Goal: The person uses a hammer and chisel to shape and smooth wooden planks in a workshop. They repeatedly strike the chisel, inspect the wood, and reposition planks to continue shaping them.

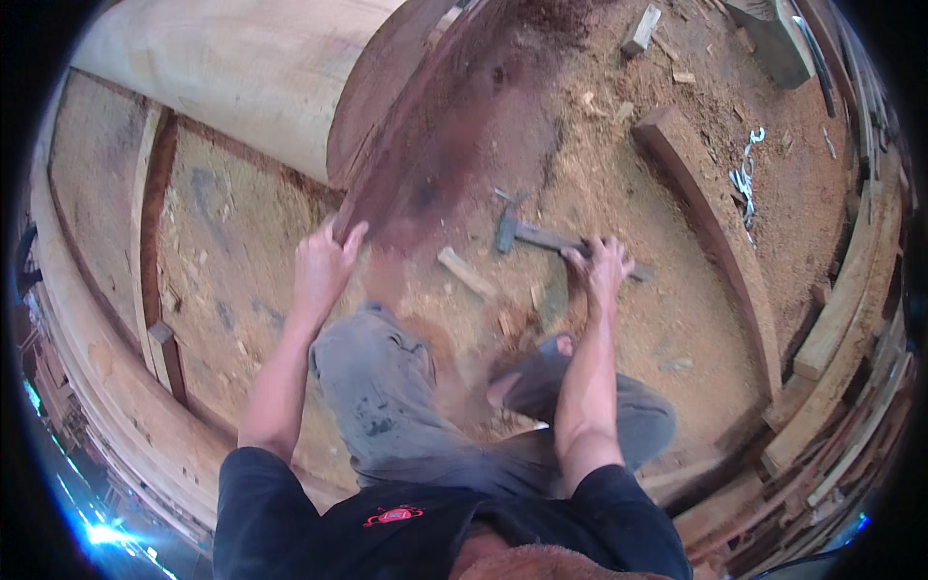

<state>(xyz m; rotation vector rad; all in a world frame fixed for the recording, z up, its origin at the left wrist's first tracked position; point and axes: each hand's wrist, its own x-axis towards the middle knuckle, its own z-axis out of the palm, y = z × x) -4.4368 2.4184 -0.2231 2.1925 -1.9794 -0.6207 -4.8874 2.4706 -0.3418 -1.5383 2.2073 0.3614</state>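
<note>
A hammer (541, 235) with a grey metal head and a wooden handle lies low over the chip-strewn wood, its head pointing left. My right hand (603, 266) is closed round its handle near the end. At the lower corner of a reddish-brown wooden board (454, 159), my left hand (324, 259) grips the edge, with the thumb on the near side and the other fingers partly hidden. Between my hands lies a short pale stick of wood (466, 272). Both knees are bent beneath my arms.
A large pale curved timber (232, 72) fills the upper left. Curved wooden ribs stand at left (150, 232) and right (710, 227). Shiny metal pieces (744, 179), a wood block (641, 31) and sawdust lie on the right. Stacked planks (851, 300) line the far right.
</note>
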